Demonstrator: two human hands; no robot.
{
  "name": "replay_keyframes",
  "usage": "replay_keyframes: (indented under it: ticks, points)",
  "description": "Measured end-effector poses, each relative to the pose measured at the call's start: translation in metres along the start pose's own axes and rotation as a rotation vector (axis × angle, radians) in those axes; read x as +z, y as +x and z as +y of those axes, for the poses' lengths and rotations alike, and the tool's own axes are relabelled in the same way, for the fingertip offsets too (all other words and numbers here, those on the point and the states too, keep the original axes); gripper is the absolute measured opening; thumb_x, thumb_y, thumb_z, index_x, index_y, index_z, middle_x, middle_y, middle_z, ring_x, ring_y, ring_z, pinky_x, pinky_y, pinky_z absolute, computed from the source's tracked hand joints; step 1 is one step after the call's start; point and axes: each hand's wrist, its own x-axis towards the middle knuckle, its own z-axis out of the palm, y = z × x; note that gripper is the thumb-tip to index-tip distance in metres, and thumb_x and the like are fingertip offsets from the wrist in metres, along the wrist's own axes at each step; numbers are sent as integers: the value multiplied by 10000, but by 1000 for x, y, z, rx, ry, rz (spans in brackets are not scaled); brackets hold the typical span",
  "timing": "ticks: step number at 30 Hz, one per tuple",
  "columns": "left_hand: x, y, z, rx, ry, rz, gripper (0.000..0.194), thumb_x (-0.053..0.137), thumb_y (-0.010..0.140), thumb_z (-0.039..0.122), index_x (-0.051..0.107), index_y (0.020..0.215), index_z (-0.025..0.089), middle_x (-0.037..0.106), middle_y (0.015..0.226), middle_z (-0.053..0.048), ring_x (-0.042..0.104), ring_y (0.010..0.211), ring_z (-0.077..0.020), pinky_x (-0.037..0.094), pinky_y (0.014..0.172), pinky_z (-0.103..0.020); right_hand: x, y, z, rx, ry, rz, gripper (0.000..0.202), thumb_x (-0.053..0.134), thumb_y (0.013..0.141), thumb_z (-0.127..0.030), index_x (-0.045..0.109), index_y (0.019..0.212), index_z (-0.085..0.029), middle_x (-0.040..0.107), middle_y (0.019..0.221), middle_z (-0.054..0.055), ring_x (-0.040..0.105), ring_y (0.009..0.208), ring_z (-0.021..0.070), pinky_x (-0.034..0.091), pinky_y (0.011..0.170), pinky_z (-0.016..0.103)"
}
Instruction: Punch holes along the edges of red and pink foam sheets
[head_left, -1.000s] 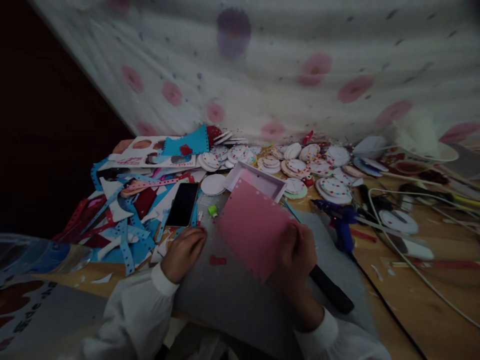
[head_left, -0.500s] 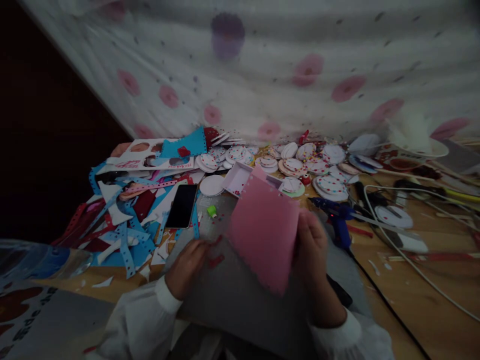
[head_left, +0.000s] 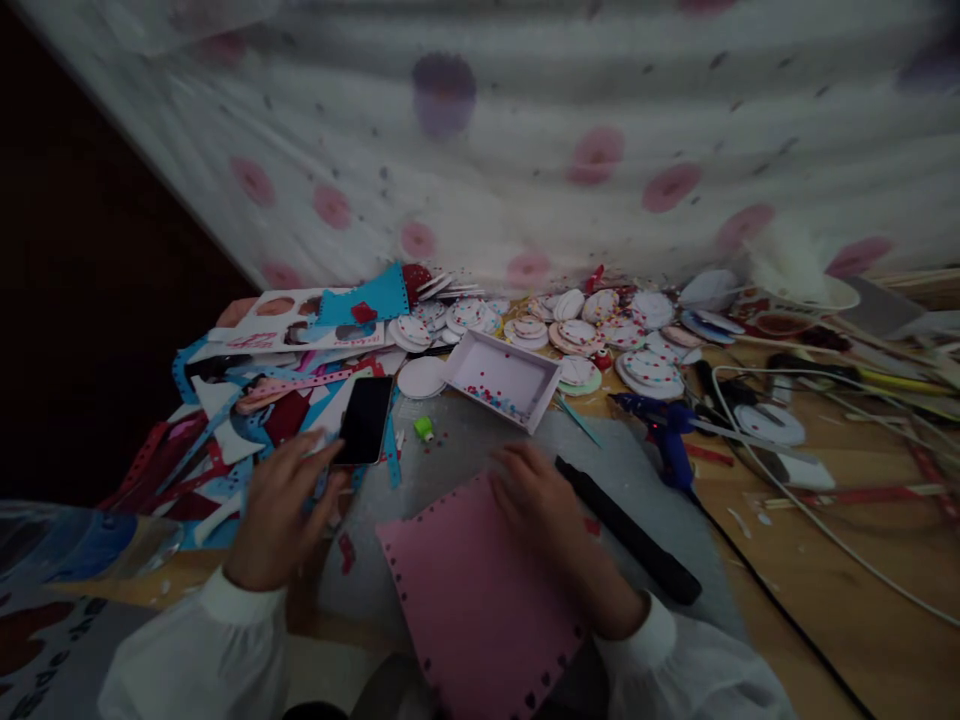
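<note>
A pink sheet of craft paper [head_left: 472,600] with heart-shaped holes punched along its edges lies tilted over the near edge of the grey mat, close to my lap. My right hand [head_left: 544,530] is closed at its upper right corner, fingers curled; the grip is partly hidden. Over the scrap strips at left, my left hand [head_left: 281,510] is raised with fingers apart and empty, its fingertips close to a black phone [head_left: 365,420]. A small red scrap [head_left: 346,552] sits on the mat to the right of that hand.
An open white box [head_left: 517,375] holds small red and blue bits. A black rod-like tool [head_left: 630,530] and a blue glue gun [head_left: 671,440] with its cord lie to the right. Decorated paper discs [head_left: 652,370] line the back, before a floral curtain [head_left: 480,200].
The pink sheet has come down towards me, uncovering the white box and black tool. My left hand has moved left off the mat to the scraps; my right hand has moved left.
</note>
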Motion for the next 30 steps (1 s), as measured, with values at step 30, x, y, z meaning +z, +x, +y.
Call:
replay_keyframes:
  ticks: [30]
  points:
    - [82,49,82,73,-249,-365,211,568,838,166,618,1044,171,607,1041,-102,508,1077,-279,416,931,-484,-17,60,20,-105,-546,-71,172,495,870,-94,651,910,-157,673,807,94,578,829,238,333,793,378]
